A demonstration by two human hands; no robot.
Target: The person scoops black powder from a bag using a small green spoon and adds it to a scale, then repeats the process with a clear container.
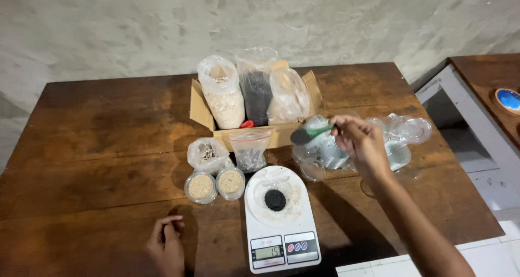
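Green spoon (313,133) loaded with dark seeds, raised behind-right of the white scale (280,218). Right hand (362,141) grip pinched shut on its handle. Left hand (167,243) loosely curled, empty, resting on tabletop (97,147) left of the scale.

Three bags stand in one cardboard box (203,113): one pale (223,95), one black (256,95), one whitish (290,95). Two more bags (206,153) (249,151) sit before it, beside two filled cups (201,187) (231,182) and one white scale (279,223).

Three clear filled bags (254,90) are stood in a brown cardboard box (201,111); a grey rectangular screen (267,252) is set in the white scale's (281,239) front.
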